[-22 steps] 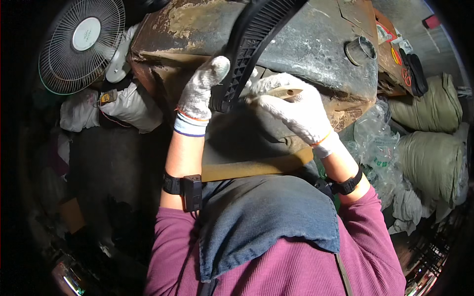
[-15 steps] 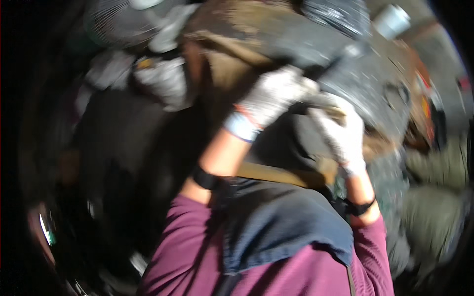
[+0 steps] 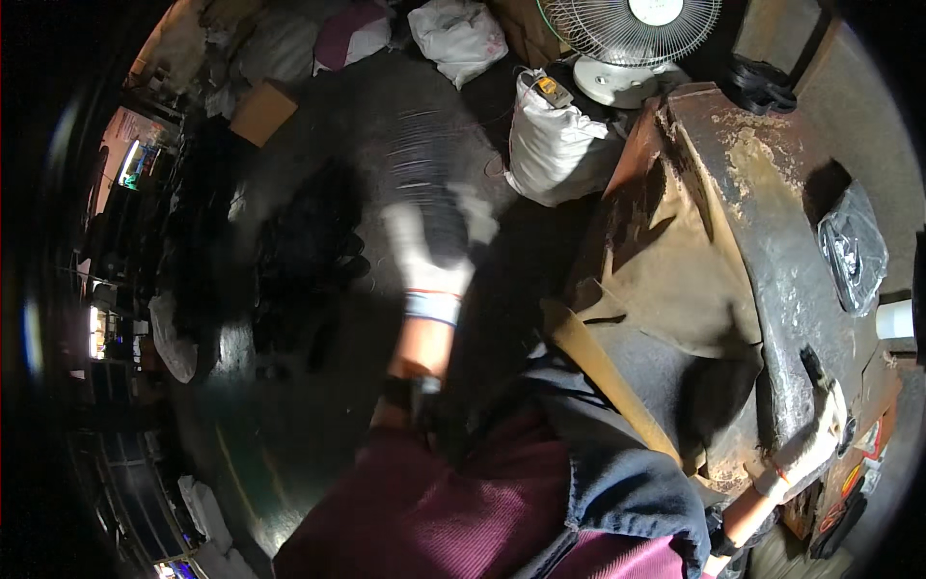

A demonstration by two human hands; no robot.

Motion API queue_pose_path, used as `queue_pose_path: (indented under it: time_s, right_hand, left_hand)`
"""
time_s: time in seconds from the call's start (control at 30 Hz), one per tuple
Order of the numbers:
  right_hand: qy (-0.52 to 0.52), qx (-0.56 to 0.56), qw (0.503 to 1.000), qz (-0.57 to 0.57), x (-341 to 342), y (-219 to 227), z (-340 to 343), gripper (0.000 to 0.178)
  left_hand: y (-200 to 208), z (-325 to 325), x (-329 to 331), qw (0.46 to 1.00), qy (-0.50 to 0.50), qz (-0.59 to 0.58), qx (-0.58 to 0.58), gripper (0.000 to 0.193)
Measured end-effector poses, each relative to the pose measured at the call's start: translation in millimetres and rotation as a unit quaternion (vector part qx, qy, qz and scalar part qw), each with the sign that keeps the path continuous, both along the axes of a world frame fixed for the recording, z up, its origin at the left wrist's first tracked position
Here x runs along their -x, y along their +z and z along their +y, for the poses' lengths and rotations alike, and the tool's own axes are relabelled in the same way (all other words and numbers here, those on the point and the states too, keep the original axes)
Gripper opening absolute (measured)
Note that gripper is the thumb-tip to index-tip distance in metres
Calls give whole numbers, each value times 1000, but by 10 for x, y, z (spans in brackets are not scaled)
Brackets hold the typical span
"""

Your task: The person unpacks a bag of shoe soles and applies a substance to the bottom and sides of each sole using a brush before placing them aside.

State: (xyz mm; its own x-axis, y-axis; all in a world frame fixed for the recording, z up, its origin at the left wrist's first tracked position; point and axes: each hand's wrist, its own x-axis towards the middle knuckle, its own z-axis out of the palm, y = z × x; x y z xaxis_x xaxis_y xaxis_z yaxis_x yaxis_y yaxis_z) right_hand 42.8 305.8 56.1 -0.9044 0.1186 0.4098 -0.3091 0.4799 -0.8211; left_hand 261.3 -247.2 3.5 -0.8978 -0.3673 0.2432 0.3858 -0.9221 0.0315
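Note:
My left hand [image 3: 434, 246], in a white knit glove, is stretched out over the dark floor and smeared by motion. Its thumb and fingers show apart, with a blurred dark piece [image 3: 444, 217] between them; whether they grip it or let it go cannot be made out. Far to the right, my right hand [image 3: 810, 444], also gloved, is closed at the edge of a worn bench [image 3: 786, 328]. A short narrow black piece [image 3: 813, 365] sticks up from its fingers, its kind unclear. Left of my left hand lies a dark heap [image 3: 299, 232], mostly in shadow.
A fan [image 3: 617, 82] and a white sack [image 3: 555, 145] with a small yellow-faced device [image 3: 550, 89] stand beyond the bench. On the bench's far side lies a clear plastic bag [image 3: 854, 251]. A yellowish bar [image 3: 617, 386] crosses close by my lap. Farther off is a brown cardboard piece [image 3: 263, 113].
My view has swung left. Both hands were together over the bench; now my left hand has moved out over the floor, while my right hand stays by the bench.

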Motion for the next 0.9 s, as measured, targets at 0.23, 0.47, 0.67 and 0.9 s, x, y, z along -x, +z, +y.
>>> queue_pose_path:
  time_s: [0.23, 0.47, 0.67, 0.9]
  right_hand:
    - [-102, -295, 949, 55, -46, 150, 472, 31]
    - [-217, -180, 936, 209, 338, 231, 1286, 22]
    - [-237, -425, 854, 185, 453, 188, 2131, 27]
    - [-173, -488, 852, 82, 121, 252, 2053, 17]
  left_hand:
    - [-521, -300, 515, 933, 221, -221, -181, 85]
    - [-678, 1231, 2268, 960, -132, -142, 204, 52]
    - [-75, 2588, 2965, 875, -209, -170, 401, 59]
    - [-161, 3026, 3782, 782, -275, 12, 560, 56]
